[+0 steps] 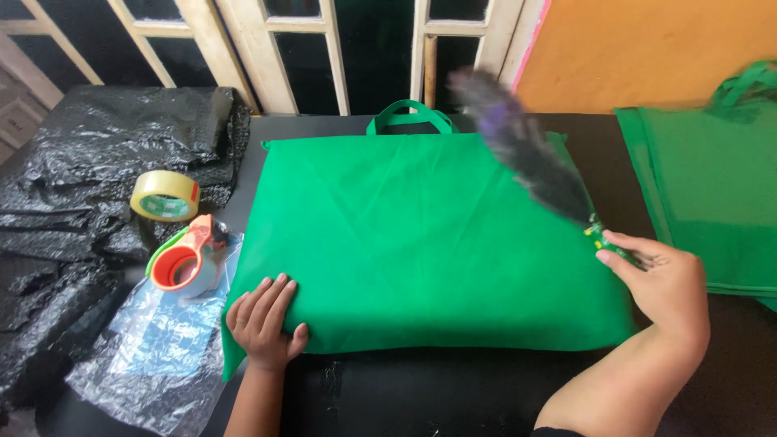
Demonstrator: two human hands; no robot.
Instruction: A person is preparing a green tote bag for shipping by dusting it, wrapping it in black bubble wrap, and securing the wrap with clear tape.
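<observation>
A plump, pillow-shaped green fabric bag (421,243) of matte non-woven cloth lies flat in the middle of the black table (453,392), its loop handles pointing toward the window frames. The left hand (263,322) presses palm-down on the bag's near left corner, fingers spread flat, grasping nothing. The right hand (664,283) is closed around the green handle of a feather duster (526,150), whose dark grey, fluffy plumes sweep over the bag's far right corner; they are blurred, so their exact contact with the cloth is hard to judge. Left of the bag sit an orange-and-green tape dispenser (188,260) on a crinkled clear plastic sheet (158,352), a roll of clear tape (165,195), and glossy, wrinkled black plastic sheeting (97,162). More flat green bags (712,186) are stacked at the right.
</observation>
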